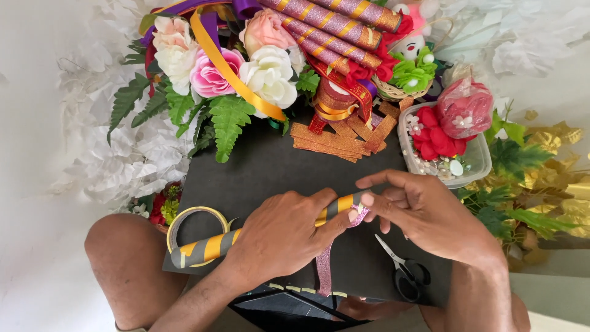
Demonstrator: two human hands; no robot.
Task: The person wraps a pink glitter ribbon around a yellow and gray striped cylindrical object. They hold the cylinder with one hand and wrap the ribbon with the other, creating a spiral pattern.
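Covering the striped roll (206,248), left hand (279,237) apparently hides its middle.

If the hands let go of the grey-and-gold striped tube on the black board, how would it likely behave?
The striped tube is round and long, so it would probably roll on the smooth black board. It looks like rolled paper, likely light and easily dented under the left hand. The pink glitter ribbon pinched by the right hand hangs limp, likely floppy.

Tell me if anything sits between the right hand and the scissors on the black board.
Nothing visible does. The scissors lie on the black board just below the right hand, with only bare board between them.
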